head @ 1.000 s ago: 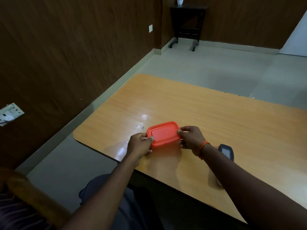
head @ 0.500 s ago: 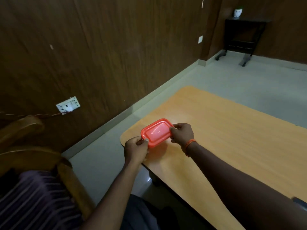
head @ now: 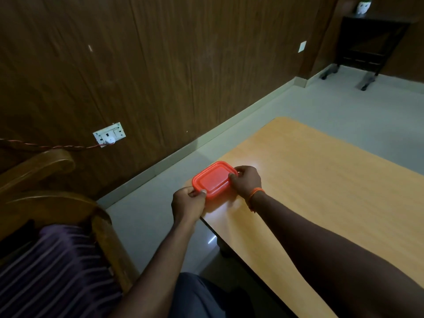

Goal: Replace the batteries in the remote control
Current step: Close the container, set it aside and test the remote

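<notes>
A small orange lidded box (head: 213, 180) is held at the left corner of the wooden table (head: 321, 184). My left hand (head: 189, 201) grips its near left end, thumb on the lid's rim. My right hand (head: 246, 181), with an orange band at the wrist, grips its far right end. The lid is on, so the box's contents are hidden. The remote control is out of view.
A wooden chair (head: 57, 203) with a striped cushion stands at the left. A wall socket (head: 109, 135) with a plugged cord sits on the brown panelled wall. A dark side table (head: 367, 40) stands in the far corner. Grey floor lies between wall and table.
The view has swung left, so the remote control seen beside my right arm has left the frame. The box has shifted toward the table's left corner, both hands still on it.
</notes>
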